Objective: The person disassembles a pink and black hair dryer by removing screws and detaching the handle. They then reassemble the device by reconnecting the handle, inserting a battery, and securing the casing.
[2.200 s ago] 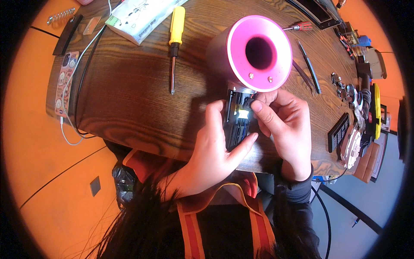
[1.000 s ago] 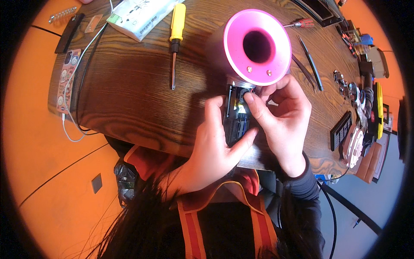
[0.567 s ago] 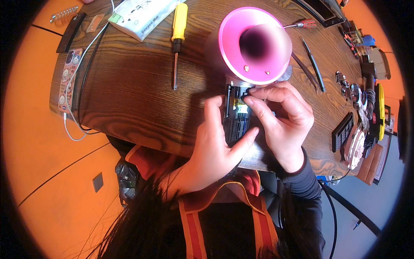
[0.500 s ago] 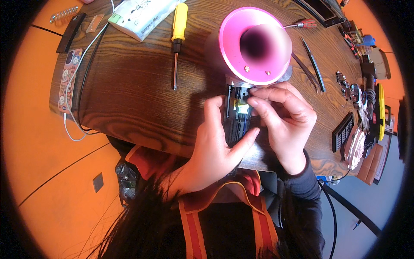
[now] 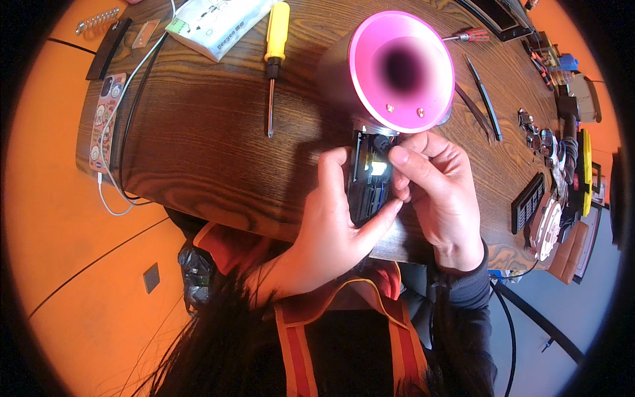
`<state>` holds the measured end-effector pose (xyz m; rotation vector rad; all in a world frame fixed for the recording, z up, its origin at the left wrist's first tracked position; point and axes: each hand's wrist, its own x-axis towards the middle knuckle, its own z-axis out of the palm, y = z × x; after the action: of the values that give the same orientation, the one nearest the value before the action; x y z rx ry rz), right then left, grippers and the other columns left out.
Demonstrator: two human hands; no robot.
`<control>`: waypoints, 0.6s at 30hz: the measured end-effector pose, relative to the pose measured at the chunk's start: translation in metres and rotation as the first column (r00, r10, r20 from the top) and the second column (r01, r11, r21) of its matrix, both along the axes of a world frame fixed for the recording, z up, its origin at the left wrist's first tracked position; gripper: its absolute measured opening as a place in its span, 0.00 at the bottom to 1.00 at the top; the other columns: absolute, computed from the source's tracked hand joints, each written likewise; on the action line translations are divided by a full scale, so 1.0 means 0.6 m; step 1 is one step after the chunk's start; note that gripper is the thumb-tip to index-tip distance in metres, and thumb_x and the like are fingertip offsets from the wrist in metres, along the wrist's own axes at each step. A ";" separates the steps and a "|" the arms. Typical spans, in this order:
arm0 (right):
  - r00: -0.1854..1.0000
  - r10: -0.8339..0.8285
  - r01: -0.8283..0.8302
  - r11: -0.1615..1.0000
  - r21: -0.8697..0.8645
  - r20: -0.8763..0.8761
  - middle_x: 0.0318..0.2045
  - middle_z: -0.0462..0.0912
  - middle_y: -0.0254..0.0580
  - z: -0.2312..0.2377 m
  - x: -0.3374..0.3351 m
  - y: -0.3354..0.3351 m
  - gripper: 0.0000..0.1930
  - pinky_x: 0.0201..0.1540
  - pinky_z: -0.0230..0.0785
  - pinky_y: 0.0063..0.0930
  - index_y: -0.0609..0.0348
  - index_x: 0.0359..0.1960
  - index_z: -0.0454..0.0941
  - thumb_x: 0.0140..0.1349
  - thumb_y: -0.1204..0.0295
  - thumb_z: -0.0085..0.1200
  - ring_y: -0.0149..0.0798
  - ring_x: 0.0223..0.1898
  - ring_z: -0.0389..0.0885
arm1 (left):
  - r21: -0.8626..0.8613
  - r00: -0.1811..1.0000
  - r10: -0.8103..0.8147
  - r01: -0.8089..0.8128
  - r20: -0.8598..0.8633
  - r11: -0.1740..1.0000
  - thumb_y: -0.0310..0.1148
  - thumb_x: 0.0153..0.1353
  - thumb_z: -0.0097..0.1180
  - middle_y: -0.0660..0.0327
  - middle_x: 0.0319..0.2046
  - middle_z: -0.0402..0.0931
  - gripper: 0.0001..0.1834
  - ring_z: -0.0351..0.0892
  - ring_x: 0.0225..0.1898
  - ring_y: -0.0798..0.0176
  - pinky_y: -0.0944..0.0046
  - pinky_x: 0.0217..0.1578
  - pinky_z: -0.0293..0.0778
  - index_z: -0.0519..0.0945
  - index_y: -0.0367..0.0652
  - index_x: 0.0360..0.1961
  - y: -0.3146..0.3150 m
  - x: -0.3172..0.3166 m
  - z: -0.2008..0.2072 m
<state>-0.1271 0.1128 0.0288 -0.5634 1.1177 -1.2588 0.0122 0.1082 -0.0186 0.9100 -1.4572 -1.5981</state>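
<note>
A hair dryer with a round pink end (image 5: 369, 73) stands over the table's front part, its dark middle blurred. Two small brass-coloured screws show on the pink face. Its black handle (image 5: 370, 192) is opened up, with dark inner parts and a bright shiny patch in view. My left hand (image 5: 331, 212) is closed round the handle, thumb along the lower right side and fingers on the left. At the handle's upper right, just under the pink end, my right hand (image 5: 440, 188) has thumb and fingers pressed against it. Whether a small part sits between those fingertips is hidden.
A yellow-handled screwdriver (image 5: 271, 66) lies left of the dryer; a tissue pack (image 5: 221, 26) is behind it. A phone (image 5: 107, 122) with a white cable lies at the left edge. To the right are tweezers (image 5: 473, 109), a black pen-like tool (image 5: 485, 99) and a black grille (image 5: 527, 202).
The hair dryer has shifted slightly right and its pink end has turned a little. My right hand's fingers have moved lower along the handle's right side, while my left hand keeps its grip.
</note>
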 end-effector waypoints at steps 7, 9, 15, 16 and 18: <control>0.995 -0.082 0.079 0.996 -0.043 -0.060 0.20 0.78 0.33 0.000 0.020 0.011 0.03 0.28 0.64 0.14 0.64 0.25 0.75 0.55 0.80 0.54 0.20 0.22 0.72 | -0.034 1.000 0.015 -0.014 0.023 0.999 0.20 0.49 0.58 0.56 0.39 0.71 0.29 0.72 0.42 0.68 0.69 0.43 0.68 0.56 0.34 0.50 0.000 0.001 -0.002; 0.984 -0.147 0.141 0.988 -0.065 -0.103 0.21 0.78 0.34 -0.003 0.031 0.015 0.03 0.28 0.64 0.14 0.63 0.25 0.74 0.55 0.80 0.54 0.21 0.23 0.72 | -0.023 0.999 0.012 -0.012 0.030 1.000 0.20 0.49 0.58 0.55 0.39 0.71 0.30 0.72 0.42 0.68 0.69 0.43 0.68 0.56 0.34 0.50 0.000 0.001 -0.002; 0.971 -0.231 0.227 0.971 -0.069 -0.054 0.22 0.78 0.34 -0.008 0.044 0.017 0.04 0.28 0.64 0.15 0.62 0.23 0.73 0.55 0.81 0.53 0.21 0.23 0.72 | -0.098 0.997 0.055 -0.051 0.048 0.994 0.25 0.47 0.61 0.51 0.33 0.73 0.31 0.77 0.34 0.59 0.65 0.33 0.71 0.57 0.34 0.49 -0.001 -0.001 -0.005; 0.969 -0.237 0.234 0.970 -0.064 -0.062 0.22 0.78 0.34 -0.009 0.045 0.017 0.05 0.28 0.64 0.15 0.62 0.23 0.73 0.55 0.81 0.53 0.21 0.23 0.72 | -0.148 0.995 0.077 -0.067 0.064 0.987 0.28 0.46 0.63 0.50 0.29 0.73 0.32 0.79 0.30 0.55 0.62 0.29 0.73 0.57 0.34 0.48 -0.002 -0.002 -0.006; 0.964 -0.251 0.247 0.967 -0.062 -0.083 0.21 0.77 0.33 -0.009 0.047 0.017 0.06 0.27 0.63 0.15 0.61 0.22 0.72 0.55 0.81 0.53 0.20 0.22 0.71 | -0.154 0.996 0.073 -0.065 0.046 0.986 0.27 0.46 0.63 0.50 0.30 0.73 0.32 0.79 0.30 0.55 0.63 0.29 0.73 0.57 0.34 0.48 -0.003 -0.004 -0.008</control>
<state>-0.0987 0.1232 0.0234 -0.5339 1.2649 -1.4945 0.0101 0.1066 -0.0233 0.9095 -1.5435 -1.4017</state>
